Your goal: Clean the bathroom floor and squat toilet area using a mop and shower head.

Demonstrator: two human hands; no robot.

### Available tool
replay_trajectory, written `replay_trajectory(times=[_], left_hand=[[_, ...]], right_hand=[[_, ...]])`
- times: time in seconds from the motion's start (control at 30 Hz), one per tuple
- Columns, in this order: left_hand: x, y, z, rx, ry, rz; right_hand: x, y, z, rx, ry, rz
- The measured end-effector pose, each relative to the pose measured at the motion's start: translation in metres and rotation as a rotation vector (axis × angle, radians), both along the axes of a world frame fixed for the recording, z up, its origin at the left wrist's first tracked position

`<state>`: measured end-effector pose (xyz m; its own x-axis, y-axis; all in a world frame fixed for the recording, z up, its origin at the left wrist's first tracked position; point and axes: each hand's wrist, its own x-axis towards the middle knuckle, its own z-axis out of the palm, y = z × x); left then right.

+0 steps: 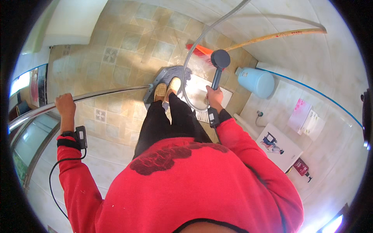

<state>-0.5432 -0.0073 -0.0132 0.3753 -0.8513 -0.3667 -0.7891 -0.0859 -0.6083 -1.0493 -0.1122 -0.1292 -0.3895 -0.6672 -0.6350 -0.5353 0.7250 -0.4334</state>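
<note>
My left hand (65, 105) is closed around the shiny metal pole of a mop (110, 91), out at the left. The pole runs to a grey mop head (174, 71) on the tiled floor, close by my slippers (167, 87). With my right hand (215, 96) I grip the handle of a dark grey shower head (220, 59), its round head pointing away from me. From it a silvery shower hose (184, 67) loops down and then up past the top of the view. Below the hose lies a white squat toilet pan (201, 90), partly hidden by my legs and the hose.
A broom with red bristles (204, 55) and a wooden handle (276, 35) leans on the far wall. A light-blue plastic container (256, 81) stands right of it. Along the right wall are a white cistern (279, 147) and a red pump bottle (301, 167).
</note>
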Motion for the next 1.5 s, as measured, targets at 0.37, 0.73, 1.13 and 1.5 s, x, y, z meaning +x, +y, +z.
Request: replay_trajectory(times=[0.37, 0.73, 1.13, 1.5], left_hand=[[-0.016, -0.001, 0.012, 0.004, -0.057, 0.025], [-0.026, 0.009, 0.012, -0.042, -0.04, -0.021], [-0.041, 0.024, 0.02, -0.068, -0.022, 0.006], [-0.059, 0.049, 0.03, -0.079, -0.026, -0.052]], right_hand=[[0.003, -0.021, -0.028, -0.095, -0.208, -0.137], [-0.01, 0.019, -0.045, 0.001, -0.102, -0.124], [-0.007, 0.061, -0.041, 0.037, -0.197, -0.203], [-0.006, 0.135, -0.038, -0.057, -0.346, -0.384]])
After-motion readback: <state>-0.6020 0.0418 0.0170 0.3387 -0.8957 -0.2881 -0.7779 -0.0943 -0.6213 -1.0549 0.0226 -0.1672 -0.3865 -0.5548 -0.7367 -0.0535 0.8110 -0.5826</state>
